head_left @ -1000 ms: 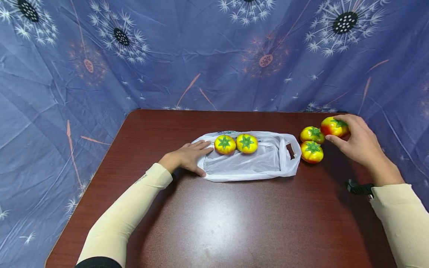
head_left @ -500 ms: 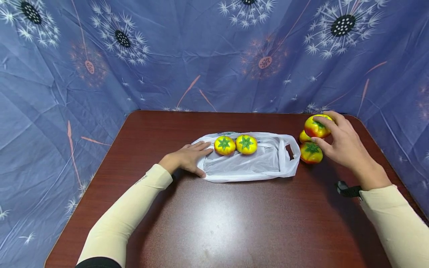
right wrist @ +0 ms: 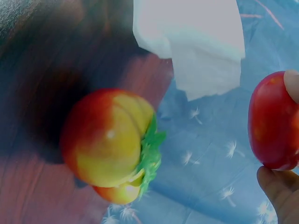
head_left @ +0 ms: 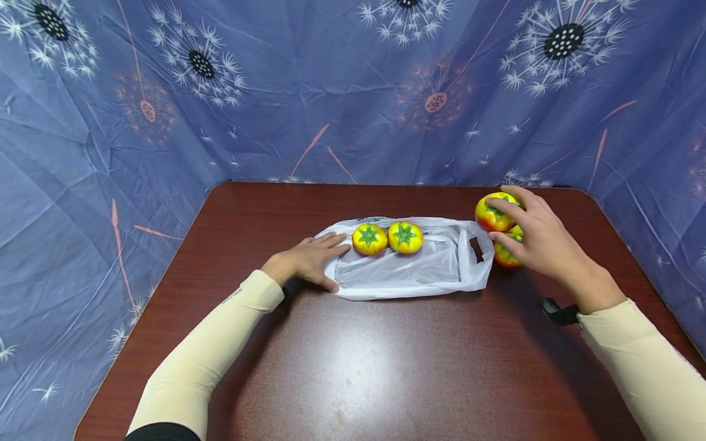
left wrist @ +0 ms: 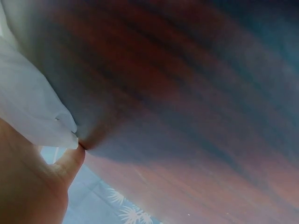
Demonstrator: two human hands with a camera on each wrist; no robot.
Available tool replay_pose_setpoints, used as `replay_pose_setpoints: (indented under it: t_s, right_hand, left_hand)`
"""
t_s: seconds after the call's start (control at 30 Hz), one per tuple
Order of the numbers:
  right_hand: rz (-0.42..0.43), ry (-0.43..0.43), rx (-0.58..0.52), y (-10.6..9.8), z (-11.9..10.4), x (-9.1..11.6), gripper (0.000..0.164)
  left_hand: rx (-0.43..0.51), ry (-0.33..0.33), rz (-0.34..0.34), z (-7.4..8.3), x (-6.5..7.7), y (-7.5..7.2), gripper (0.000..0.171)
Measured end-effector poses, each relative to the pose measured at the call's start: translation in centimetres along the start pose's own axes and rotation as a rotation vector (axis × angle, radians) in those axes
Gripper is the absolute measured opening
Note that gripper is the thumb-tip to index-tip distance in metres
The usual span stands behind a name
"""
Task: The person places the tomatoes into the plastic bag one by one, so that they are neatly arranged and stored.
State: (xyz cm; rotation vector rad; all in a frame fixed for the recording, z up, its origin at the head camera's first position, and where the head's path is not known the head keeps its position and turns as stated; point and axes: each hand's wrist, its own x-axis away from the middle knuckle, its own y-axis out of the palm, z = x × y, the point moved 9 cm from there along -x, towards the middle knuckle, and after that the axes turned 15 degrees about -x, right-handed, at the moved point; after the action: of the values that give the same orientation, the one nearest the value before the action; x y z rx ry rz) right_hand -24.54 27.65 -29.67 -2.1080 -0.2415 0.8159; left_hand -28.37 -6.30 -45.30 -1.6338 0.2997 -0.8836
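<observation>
Right hand (head_left: 537, 239) gripping a tomato-like fruit (head_left: 488, 218) at two o'clock from the white bag (head_left: 405, 274); left hand (head_left: 309, 260), fingers spread, at nine o'clock, touching it. Sound practice: firm grip, fruit carried clear of the handle (head_left: 488, 256).

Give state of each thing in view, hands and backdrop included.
White plastic bag, spread on table, handle hole open
Left bag tomato, leaf side up, in or on bag unclear
Right bag tomato, beside it, same
Front loose tomato, resting on table
Rear loose tomato, mostly hidden
Held tomato, off the table
Right hand, gripping held tomato
Left hand, fingers spread, touching bag's left end
Blue cloth, hanging, creased
</observation>
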Motion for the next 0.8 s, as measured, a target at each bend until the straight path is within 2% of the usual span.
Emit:
replay_pose_setpoints:
  t_s: [0.47,0.8]
  right_hand:
    - [-0.126,-0.101,-0.041,3.6,-4.1,-1.8,0.065]
    - [-0.138,-0.093,-0.027,4.2,-4.7,-1.9,0.066]
  left_hand:
    - [0.003,-0.008,0.008,-0.1,0.0,0.1,0.104]
    - [0.008,-0.008,0.004,-0.1,-0.1,0.2,0.105]
